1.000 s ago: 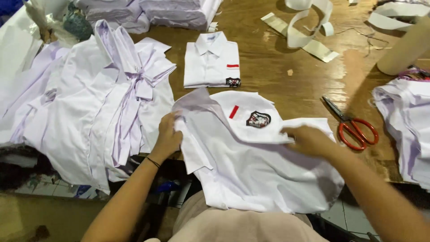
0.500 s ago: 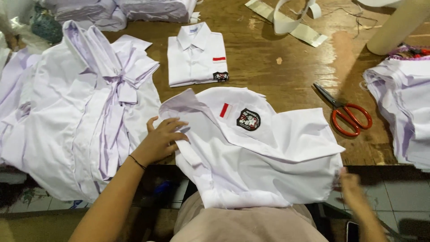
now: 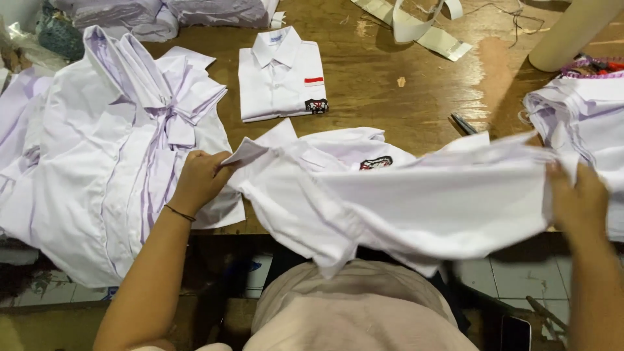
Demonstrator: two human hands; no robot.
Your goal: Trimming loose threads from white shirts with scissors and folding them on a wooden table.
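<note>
Both hands are engaged on one garment. My left hand [image 3: 198, 179] is clenched on the left edge of a white shirt [image 3: 390, 195], with a thin dark band at the wrist. My right hand [image 3: 578, 201] grips the same shirt at its right edge, fingers closed over the cloth. The shirt is stretched between the two hands, lifted at the near edge of the wooden worktop [image 3: 390, 97] and sagging toward my lap; a dark chest badge [image 3: 376, 162] shows on its upper fold.

To the left, touching my left hand, lies a spread heap of white shirts [image 3: 97, 156], collars uppermost, overhanging the near edge. On the right, just beside my right hand, sits another stack of white cloth [image 3: 585, 110]. Behind the held shirt, the dark tips of scissors [image 3: 463, 123] show; the handles are hidden by the cloth.

Farther back, a neatly folded white shirt [image 3: 279, 78] lies flat, with a red strip and a dark badge on its pocket side. At the far edge lie loose white strips [image 3: 422, 29], folded bundles at the far left [image 3: 162, 12], and a pale roll [image 3: 572, 29] at the far right.
</note>
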